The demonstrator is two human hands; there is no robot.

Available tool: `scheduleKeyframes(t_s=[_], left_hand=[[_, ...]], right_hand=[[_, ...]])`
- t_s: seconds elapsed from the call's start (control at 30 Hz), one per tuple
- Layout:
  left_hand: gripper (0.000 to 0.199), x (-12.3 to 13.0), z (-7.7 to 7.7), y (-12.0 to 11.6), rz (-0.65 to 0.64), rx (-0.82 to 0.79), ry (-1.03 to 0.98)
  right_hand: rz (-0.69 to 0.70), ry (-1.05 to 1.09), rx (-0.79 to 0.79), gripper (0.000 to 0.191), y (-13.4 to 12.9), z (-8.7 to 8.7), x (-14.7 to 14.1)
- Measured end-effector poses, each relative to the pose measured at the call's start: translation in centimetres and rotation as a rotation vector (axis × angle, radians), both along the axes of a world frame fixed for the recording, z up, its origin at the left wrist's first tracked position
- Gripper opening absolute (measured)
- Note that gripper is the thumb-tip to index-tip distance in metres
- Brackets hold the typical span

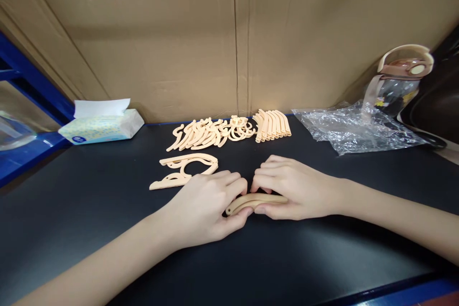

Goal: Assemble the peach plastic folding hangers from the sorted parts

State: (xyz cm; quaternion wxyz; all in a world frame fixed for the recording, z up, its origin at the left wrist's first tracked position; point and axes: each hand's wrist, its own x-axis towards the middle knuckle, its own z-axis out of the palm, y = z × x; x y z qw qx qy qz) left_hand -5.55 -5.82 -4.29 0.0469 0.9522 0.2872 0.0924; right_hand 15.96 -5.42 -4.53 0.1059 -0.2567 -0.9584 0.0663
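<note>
Head view: your left hand point(206, 206) and right hand point(299, 189) pinch the curved piece point(256, 197); uneven pressure could twist it loose.

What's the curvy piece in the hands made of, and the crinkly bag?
The curved piece looks like smooth, slightly shiny beige plastic, because its surface is even and shows no wood grain, though I can't be certain. The crinkly bag seems to be thin, glossy clear plastic: it's see-through with bright glints along its wrinkles.
</note>
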Motion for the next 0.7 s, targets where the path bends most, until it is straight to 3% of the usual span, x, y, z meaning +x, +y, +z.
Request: scheduleKeyframes(t_s=[0.17, 0.33, 0.5, 0.7], left_hand=[[0.018, 0.0, 0.1, -0.1, 0.005, -0.001, 0.011], [0.018, -0.1, 0.1, 0.0, 0.020, -0.033, 0.005], [0.017, -0.2, 0.1, 0.0, 0.025, -0.062, 0.005], [0.017, -0.2, 0.1, 0.1, 0.028, -0.086, 0.008]], right_hand=[[-0.126, 0.024, 0.198, 0.020, 2.1, 1.9, 0.2], [-0.262, 0.019, 0.331, 0.019, 6.8, 4.1, 0.7], [-0.335, -0.028, 0.356, 0.020, 11.1, 3.0, -0.2], [-0.371, -0.018, 0.326, 0.020, 13.6, 1.3, -2.0]])
